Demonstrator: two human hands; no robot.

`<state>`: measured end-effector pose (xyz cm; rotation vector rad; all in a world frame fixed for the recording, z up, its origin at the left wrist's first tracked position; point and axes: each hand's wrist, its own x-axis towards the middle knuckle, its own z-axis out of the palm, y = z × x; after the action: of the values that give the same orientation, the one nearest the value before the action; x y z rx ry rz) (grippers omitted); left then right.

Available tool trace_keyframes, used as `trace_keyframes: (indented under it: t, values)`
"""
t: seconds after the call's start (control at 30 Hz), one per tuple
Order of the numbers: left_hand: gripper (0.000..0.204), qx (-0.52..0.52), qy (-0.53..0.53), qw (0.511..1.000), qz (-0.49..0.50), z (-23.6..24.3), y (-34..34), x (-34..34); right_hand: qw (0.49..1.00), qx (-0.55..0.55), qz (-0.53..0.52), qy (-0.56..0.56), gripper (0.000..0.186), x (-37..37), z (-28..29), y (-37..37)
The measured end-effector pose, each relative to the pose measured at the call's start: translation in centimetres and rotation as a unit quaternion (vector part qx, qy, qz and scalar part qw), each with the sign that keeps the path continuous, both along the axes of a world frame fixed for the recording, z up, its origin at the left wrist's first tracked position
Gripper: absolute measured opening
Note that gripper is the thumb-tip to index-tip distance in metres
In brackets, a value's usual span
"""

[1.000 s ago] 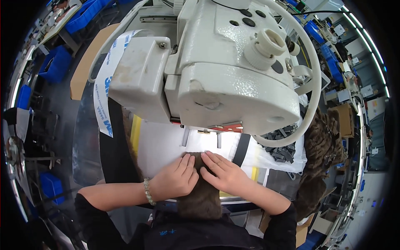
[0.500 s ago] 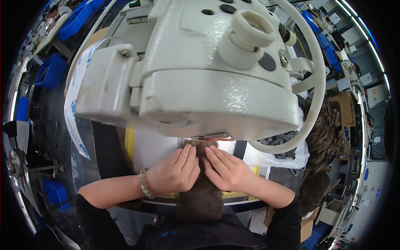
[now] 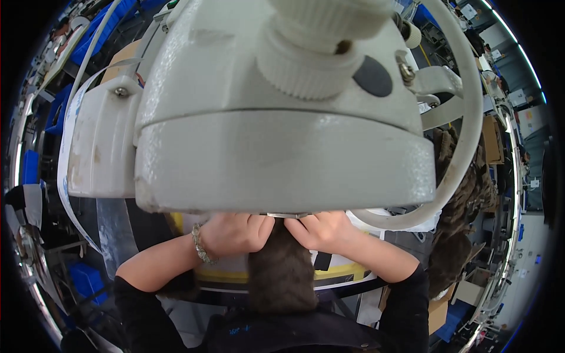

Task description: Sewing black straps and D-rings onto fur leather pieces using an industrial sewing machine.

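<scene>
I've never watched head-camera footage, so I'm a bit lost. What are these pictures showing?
They come from a fisheye camera on a person's head, looking down, so straight edges bend near the rim. The large off-white machine looks like an industrial sewing machine. The left hand, with a beaded bracelet at its wrist, and the right hand are at a brown furry piece; the machine hides their fingertips, so the exact grip is unclear. Yellow strips run along the work surface's near edge. More brown furry material is at right.
</scene>
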<state>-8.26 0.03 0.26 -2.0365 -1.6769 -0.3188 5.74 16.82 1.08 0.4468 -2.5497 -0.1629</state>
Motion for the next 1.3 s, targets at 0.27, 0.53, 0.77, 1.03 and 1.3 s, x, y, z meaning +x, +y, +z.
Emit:
trace_keyframes:
  t: [0.27,0.53,0.77,1.03,1.3]
  values:
    - [0.015,0.015,-0.031,0.999,0.026,-0.4,0.5,-0.4,0.999,-0.031,-0.026,0.034,0.02,-0.8,-0.1,-0.2]
    - [0.004,0.032,-0.035,0.998,0.039,-2.4,0.1,-0.2,0.996,-0.074,-0.026,0.031,0.012,-0.9,-0.8,-0.3]
    - [0.004,0.017,0.015,0.998,0.055,-0.6,0.1,-0.5,0.996,-0.089,-0.01,-0.005,0.014,-0.7,-1.3,-0.1]
    - [0.014,0.004,-0.052,0.998,0.031,-0.1,0.5,-0.5,0.998,-0.062,-0.008,0.026,0.015,-0.8,-0.6,0.2]
    - [0.018,-0.038,-0.046,0.998,0.036,-0.1,-0.2,-0.7,0.982,-0.183,0.017,0.049,0.016,-0.9,-0.8,-0.1]
